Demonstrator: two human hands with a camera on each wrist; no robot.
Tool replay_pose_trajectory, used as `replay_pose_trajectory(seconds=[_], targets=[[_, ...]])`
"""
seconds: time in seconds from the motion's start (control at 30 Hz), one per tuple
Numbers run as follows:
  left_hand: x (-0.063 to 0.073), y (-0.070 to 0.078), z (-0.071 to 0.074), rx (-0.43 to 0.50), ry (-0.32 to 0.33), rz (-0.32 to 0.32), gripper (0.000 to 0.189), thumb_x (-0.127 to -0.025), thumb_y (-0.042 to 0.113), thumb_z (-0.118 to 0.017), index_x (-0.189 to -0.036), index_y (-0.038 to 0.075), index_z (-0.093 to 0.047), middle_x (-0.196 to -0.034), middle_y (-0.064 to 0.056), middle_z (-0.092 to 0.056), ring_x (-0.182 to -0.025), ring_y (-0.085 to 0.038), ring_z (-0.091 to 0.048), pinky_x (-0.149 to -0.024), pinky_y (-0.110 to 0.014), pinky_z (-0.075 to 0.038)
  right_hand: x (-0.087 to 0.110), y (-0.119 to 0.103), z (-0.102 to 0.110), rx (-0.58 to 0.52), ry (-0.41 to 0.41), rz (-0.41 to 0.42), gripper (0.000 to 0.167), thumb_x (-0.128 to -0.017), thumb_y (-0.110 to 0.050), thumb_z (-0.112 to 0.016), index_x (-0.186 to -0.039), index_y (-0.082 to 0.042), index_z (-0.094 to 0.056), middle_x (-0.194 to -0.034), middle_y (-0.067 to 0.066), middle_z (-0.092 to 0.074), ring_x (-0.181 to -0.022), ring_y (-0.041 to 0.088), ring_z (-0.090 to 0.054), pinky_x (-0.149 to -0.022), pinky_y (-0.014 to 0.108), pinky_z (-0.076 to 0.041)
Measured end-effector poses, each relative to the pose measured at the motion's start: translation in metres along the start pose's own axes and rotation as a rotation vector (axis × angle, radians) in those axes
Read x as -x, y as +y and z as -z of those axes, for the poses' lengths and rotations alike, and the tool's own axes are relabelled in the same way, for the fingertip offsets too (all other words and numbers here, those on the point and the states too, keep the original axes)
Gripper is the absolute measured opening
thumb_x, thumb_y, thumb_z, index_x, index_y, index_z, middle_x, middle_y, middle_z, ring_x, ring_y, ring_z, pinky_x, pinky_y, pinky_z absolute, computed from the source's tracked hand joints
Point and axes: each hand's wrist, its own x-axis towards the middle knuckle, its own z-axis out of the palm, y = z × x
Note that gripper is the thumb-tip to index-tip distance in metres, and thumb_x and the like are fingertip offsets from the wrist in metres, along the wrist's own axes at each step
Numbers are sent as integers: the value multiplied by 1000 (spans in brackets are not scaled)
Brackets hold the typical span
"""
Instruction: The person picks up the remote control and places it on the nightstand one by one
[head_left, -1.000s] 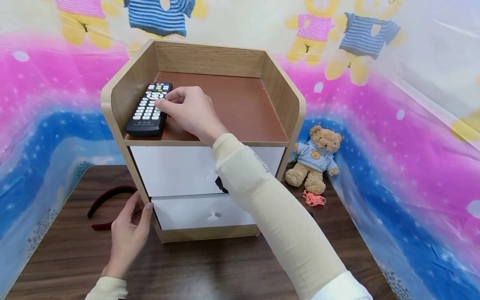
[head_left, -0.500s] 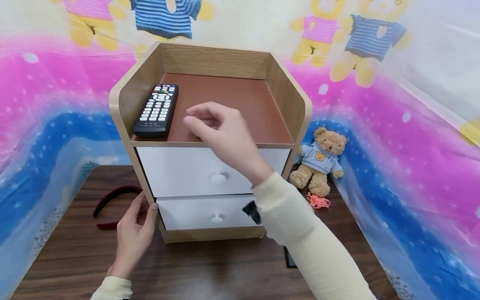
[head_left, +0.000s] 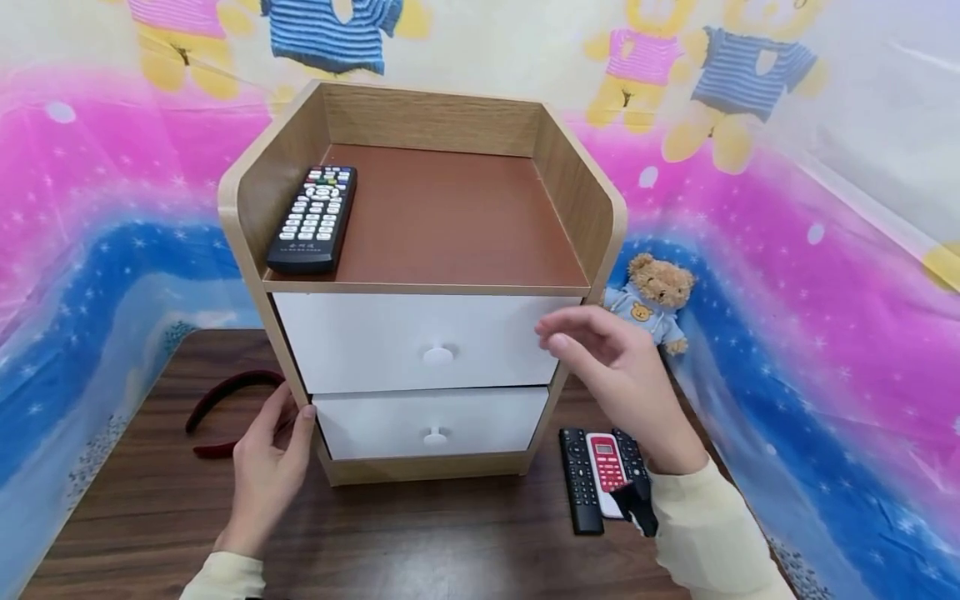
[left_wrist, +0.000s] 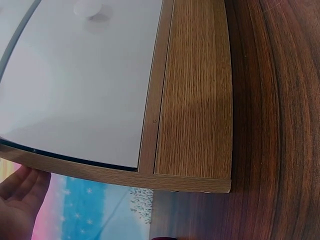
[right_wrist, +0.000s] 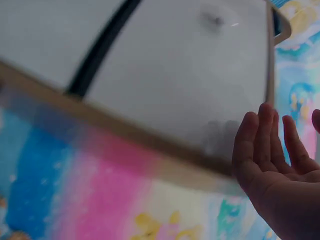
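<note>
A small wooden cabinet (head_left: 431, 471) with two white drawers stands on the dark wood table. My left hand (head_left: 268, 471) holds its left front edge, thumb at the front and fingers along the side; the left wrist view shows those fingers (left_wrist: 27, 187) against the edge. My right hand (head_left: 618, 367) hangs in the air before the right end of the upper drawer (head_left: 375, 342), fingers loosely bent and nothing in them. On the cabinet's brown top, along the left wall, lies a black remote control (head_left: 313, 221). The lower drawer (head_left: 375, 425) is closed.
Right of the cabinet lie two black remotes and a red and white calculator-like remote (head_left: 606, 471), partly behind a black strap (head_left: 636, 504) at my right wrist. A teddy bear (head_left: 652, 300) sits behind my right hand. A dark red headband (head_left: 225, 400) lies at left.
My right hand has let go of the black remote on the cabinet top and moved right and down, past the upper drawer. The left hand stays at the cabinet's edge.
</note>
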Motion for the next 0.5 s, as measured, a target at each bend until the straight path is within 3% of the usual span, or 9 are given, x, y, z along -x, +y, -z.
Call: replay_pose_trajectory(seconds=[0.13, 0.3, 0.5], targets=[[-1, -2, -1, 14, 12, -18, 44, -97, 11, -64, -139, 1, -56, -117, -22, -65, -100, 20, -48, -80, 2, -39, 23, 42, 18, 62, 70, -73, 21, -99, -10, -61, -117, -1, -67, -104, 15, -71, -91, 15, -70, -82, 24, -56], [-2, -1, 1, 12, 6, -13, 44, -97, 12, -64, -139, 1, -56, -117, -22, -65, -99, 19, -48, -79, 2, -39, 50, 106, 36, 252, 142, -245, 26, -100, -22, -61, -117, -4, -67, -101, 14, -71, -84, 5, -66, -68, 21, -54], [0, -1, -1, 2, -3, 18, 43, -98, 14, -62, -139, 1, -56, -118, -19, -66, -99, 19, -47, -80, 2, -39, 87, 173, 50, 468, 163, -482, 33, -100, -33, -59, -120, -8, -67, -116, 12, -68, -96, 17, -63, -79, 30, -50]])
